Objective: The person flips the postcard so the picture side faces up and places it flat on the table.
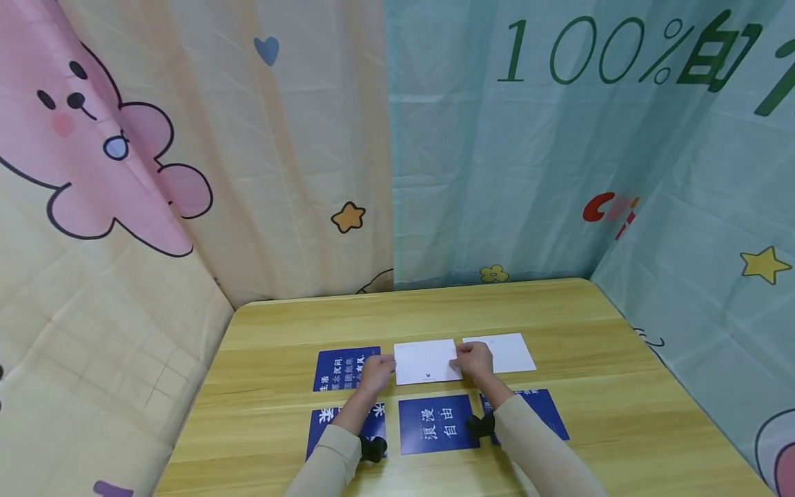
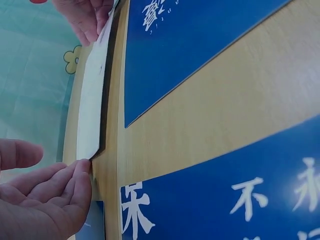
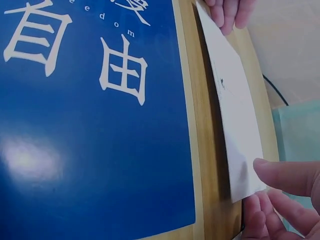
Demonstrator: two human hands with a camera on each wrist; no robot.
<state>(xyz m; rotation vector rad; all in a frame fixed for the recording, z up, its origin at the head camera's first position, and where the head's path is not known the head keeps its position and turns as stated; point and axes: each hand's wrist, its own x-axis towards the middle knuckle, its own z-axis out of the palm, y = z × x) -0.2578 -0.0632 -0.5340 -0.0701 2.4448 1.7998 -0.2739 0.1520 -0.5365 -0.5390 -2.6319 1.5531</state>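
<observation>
A white postcard (image 1: 427, 362) with a small dark mark lies between my two hands in the head view, its plain side up. In the right wrist view its near edge stands a little off the table, with a shadow under it. My right hand (image 1: 475, 360) pinches its right end, thumb on top and fingers beneath. At the opposite end, fingertips of my left hand (image 2: 47, 192) touch the corner, while the left thumb stands clear of the card. Nearest below is a blue postcard (image 1: 437, 442) with white characters. A second white postcard (image 1: 514, 353) lies partly behind my right hand.
Blue postcards with white writing lie at the upper left (image 1: 332, 379), the lower left (image 1: 318, 431) and the lower right (image 1: 543, 411), partly covered by my hands or arms. The wooden table (image 1: 279, 321) meets printed curtains (image 1: 310, 152) at its back and sides.
</observation>
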